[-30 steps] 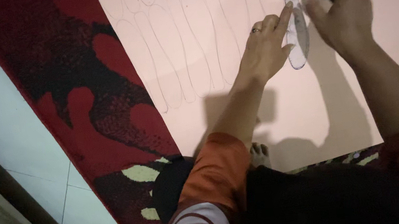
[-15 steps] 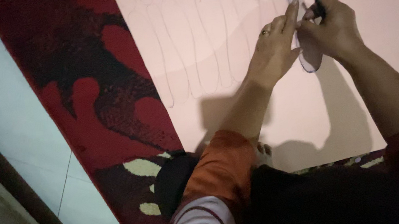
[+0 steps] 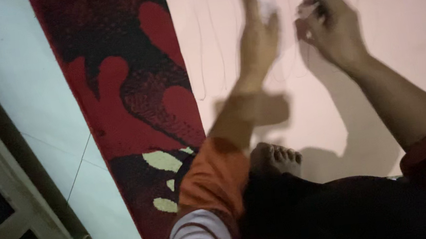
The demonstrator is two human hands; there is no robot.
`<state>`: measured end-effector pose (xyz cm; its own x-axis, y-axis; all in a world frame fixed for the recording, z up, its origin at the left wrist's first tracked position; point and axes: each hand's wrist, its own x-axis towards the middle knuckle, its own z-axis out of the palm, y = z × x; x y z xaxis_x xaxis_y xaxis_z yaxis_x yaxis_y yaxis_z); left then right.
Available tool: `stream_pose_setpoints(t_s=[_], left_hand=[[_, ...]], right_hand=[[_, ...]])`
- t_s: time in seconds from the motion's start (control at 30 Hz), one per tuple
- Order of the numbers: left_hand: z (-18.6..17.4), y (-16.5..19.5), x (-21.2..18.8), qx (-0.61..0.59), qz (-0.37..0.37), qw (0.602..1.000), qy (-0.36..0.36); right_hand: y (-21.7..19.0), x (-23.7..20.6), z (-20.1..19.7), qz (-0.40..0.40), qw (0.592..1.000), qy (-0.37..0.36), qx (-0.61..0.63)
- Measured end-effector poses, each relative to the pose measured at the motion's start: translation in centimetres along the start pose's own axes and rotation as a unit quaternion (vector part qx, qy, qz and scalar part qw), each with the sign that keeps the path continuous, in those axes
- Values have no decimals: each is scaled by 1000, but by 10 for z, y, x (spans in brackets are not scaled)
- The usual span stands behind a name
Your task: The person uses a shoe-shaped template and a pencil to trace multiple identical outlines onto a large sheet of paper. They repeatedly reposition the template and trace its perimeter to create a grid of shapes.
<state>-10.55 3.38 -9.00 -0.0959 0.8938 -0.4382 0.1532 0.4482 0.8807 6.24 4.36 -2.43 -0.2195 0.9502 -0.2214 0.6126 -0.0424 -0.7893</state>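
Overhead, blurred left hand (image 3: 259,35); right hand (image 3: 330,28) on smooth pink sheet (image 3: 399,36).

No packages, labels, signs or screens anywhere in view.

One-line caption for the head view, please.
Left hand, blurred, and right hand gripping a dark pen over a pale sheet with drawn curves beside a red rug.
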Motion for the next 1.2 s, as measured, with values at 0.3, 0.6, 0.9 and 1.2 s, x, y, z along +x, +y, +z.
stream_pose_setpoints(t_s=[0.3, 0.6, 0.9, 1.2], left_hand=[[-130, -29, 16, 208, 95, 945, 232], [-131, -38, -9, 211, 202, 927, 235], [-133, -59, -10, 302, 201, 897, 253], [-129, -58, -17, 272, 206, 908, 244]], right_hand=[[-55, -21, 86, -264, 921, -209, -194], [-49, -32, 81, -361, 847, -62, -386], [-23, -61, 71, -286, 875, -87, -380], [-33, -69, 31, -2, 880, -280, -383]])
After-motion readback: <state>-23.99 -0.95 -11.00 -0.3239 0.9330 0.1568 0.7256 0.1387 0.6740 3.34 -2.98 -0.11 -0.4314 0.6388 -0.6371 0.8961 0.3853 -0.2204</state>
